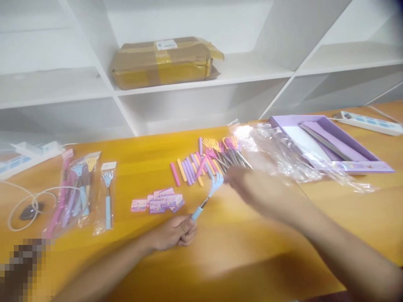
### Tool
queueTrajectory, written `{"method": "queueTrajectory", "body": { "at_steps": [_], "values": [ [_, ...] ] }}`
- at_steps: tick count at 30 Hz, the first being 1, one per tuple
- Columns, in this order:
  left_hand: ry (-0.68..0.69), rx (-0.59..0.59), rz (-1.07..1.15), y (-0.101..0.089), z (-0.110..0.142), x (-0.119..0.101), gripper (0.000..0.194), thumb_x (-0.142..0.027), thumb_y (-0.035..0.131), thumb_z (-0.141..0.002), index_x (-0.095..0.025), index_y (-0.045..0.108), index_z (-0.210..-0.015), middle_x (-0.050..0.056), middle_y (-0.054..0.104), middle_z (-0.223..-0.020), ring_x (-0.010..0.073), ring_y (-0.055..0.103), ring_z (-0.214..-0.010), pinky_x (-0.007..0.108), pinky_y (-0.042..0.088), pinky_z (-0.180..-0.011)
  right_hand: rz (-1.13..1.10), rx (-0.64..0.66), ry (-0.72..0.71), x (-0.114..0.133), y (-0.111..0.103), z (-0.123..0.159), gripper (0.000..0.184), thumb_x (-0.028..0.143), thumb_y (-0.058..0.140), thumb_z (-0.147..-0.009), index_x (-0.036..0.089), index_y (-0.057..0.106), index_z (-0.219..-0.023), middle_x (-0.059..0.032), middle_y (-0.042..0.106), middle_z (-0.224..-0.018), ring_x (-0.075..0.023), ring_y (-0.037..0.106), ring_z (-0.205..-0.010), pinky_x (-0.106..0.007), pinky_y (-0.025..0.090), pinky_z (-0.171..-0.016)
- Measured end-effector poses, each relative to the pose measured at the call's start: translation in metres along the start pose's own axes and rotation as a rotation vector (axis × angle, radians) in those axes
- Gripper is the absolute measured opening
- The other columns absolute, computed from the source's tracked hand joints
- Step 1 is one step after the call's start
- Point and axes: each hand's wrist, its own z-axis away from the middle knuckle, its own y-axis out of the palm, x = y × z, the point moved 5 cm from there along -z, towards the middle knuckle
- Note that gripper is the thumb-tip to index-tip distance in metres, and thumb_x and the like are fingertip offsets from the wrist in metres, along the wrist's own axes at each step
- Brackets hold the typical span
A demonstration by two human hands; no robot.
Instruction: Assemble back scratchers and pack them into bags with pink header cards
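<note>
My left hand (pixel 176 232) is wrapped round the light blue handle of a small back scratcher (pixel 206 200), its hand-shaped head tilted up to the right. Smeared by motion, my right hand (pixel 244 184) is just right of that head; its fingers cannot be made out. Behind it lies a pile of back scratcher heads with metal rods (pixel 231 153) in yellow and pink. Loose coloured handle tubes (pixel 190 168) in purple, pink and orange lie left of the pile. Printed cards (pixel 163 202) are spread closer to my left hand.
Bagged back scratchers (pixel 78 188) and a single bagged blue one (pixel 108 197) lie at left, near a white cable (pixel 31 193). Clear plastic bags (pixel 283 147) overlap a purple box (pixel 371 166) at right. A taped carton (pixel 166 63) sits on the white shelf (pixel 252 69).
</note>
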Motion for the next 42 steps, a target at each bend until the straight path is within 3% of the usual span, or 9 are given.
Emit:
{"method": "queueTrajectory", "body": {
  "at_steps": [3, 6, 10, 15, 19, 22, 25, 33, 42],
  "values": [
    [0.036, -0.129, -0.191, 0.002, 0.003, -0.005, 0.05, -0.07, 0.037, -0.108, -0.023, 0.042, -0.094, -0.009, 0.035, -0.066, 0.0109, 0.032, -0.054, 0.025, 0.031, -0.055, -0.388, 0.213, -0.015, 0.034, 0.077, 0.03, 0.027, 0.026, 0.05, -0.103, 0.019, 0.053, -0.077, -0.0001, 0.058, -0.074, -0.0133, 0.049, -0.065, -0.027, 0.037, -0.064],
    [0.027, -0.228, -0.725, 0.007, 0.007, -0.008, 0.038, -0.056, 0.038, -0.113, -0.022, 0.049, -0.099, -0.002, 0.052, -0.075, 0.0146, 0.047, -0.063, 0.027, 0.033, -0.059, -0.808, 0.135, -0.045, 0.04, 0.125, 0.038, 0.045, 0.051, 0.046, -0.105, 0.021, 0.045, -0.072, 0.0021, 0.044, -0.068, -0.0138, 0.043, -0.065, -0.027, 0.035, -0.062],
    [0.195, -0.338, -1.406, 0.019, 0.008, -0.011, 0.023, -0.032, 0.042, -0.112, -0.021, 0.057, -0.098, 0.003, 0.062, -0.079, 0.0193, 0.054, -0.065, 0.031, 0.034, -0.059, -0.906, -0.031, 0.092, 0.029, 0.148, 0.035, 0.065, 0.07, 0.044, -0.103, 0.023, 0.028, -0.061, 0.0031, 0.026, -0.06, -0.0134, 0.029, -0.058, -0.03, 0.024, -0.057],
    [0.522, -0.514, -1.915, 0.034, 0.008, -0.018, 0.029, -0.005, 0.037, -0.102, -0.015, 0.063, -0.102, 0.007, 0.063, -0.079, 0.0239, 0.059, -0.069, 0.035, 0.044, -0.064, -0.964, 0.095, 0.167, 0.041, 0.152, 0.04, 0.062, 0.073, 0.044, -0.102, 0.022, 0.056, -0.069, -0.0022, 0.054, -0.07, -0.0206, 0.051, -0.07, -0.034, 0.044, -0.068],
    [0.505, -0.506, -1.925, 0.028, 0.006, -0.021, 0.026, -0.014, 0.04, -0.109, -0.016, 0.062, -0.095, 0.005, 0.063, -0.075, 0.0212, 0.059, -0.064, 0.033, 0.041, -0.057, -1.001, 0.077, 0.243, 0.039, 0.155, 0.044, 0.063, 0.075, 0.044, -0.102, 0.02, 0.064, -0.076, -0.0046, 0.063, -0.078, -0.0229, 0.059, -0.081, -0.035, 0.05, -0.081],
    [0.412, -0.461, -1.842, 0.017, 0.005, -0.02, 0.036, -0.034, 0.039, -0.115, -0.019, 0.058, -0.088, 0.002, 0.062, -0.069, 0.019, 0.059, -0.059, 0.031, 0.036, -0.052, -0.994, 0.106, 0.269, 0.034, 0.16, 0.045, 0.067, 0.079, 0.041, -0.1, 0.021, 0.051, -0.068, 0.0005, 0.044, -0.066, -0.0153, 0.042, -0.064, -0.031, 0.04, -0.065],
    [0.378, -0.433, -1.792, 0.01, 0.005, -0.02, 0.043, -0.042, 0.035, -0.116, -0.02, 0.055, -0.086, 0.001, 0.063, -0.065, 0.0182, 0.059, -0.054, 0.031, 0.031, -0.049, -0.993, 0.112, 0.259, 0.034, 0.16, 0.044, 0.068, 0.081, 0.039, -0.099, 0.021, 0.04, -0.066, 0.0036, 0.028, -0.064, -0.0118, 0.026, -0.061, -0.029, 0.027, -0.057],
    [0.387, -0.366, -1.759, 0.01, 0.004, -0.033, 0.049, -0.043, 0.027, -0.117, -0.021, 0.052, -0.082, -0.001, 0.06, -0.058, 0.0154, 0.053, -0.046, 0.032, 0.024, -0.047, -0.929, 0.038, 0.22, 0.035, 0.137, 0.042, 0.07, 0.08, 0.037, -0.1, 0.023, 0.024, -0.063, 0.0041, 0.02, -0.062, -0.0099, 0.019, -0.056, -0.028, 0.019, -0.052],
    [0.464, -0.35, -1.718, 0.011, 0.013, -0.046, 0.049, -0.043, 0.028, -0.118, -0.021, 0.051, -0.079, -0.002, 0.058, -0.057, 0.015, 0.051, -0.046, 0.032, 0.028, -0.046, -0.691, -0.024, 0.298, 0.015, 0.122, 0.061, 0.07, 0.081, 0.045, -0.098, 0.023, 0.027, -0.061, 0.0018, 0.022, -0.055, -0.0135, 0.026, -0.053, -0.031, 0.02, -0.05]
  ]
}}
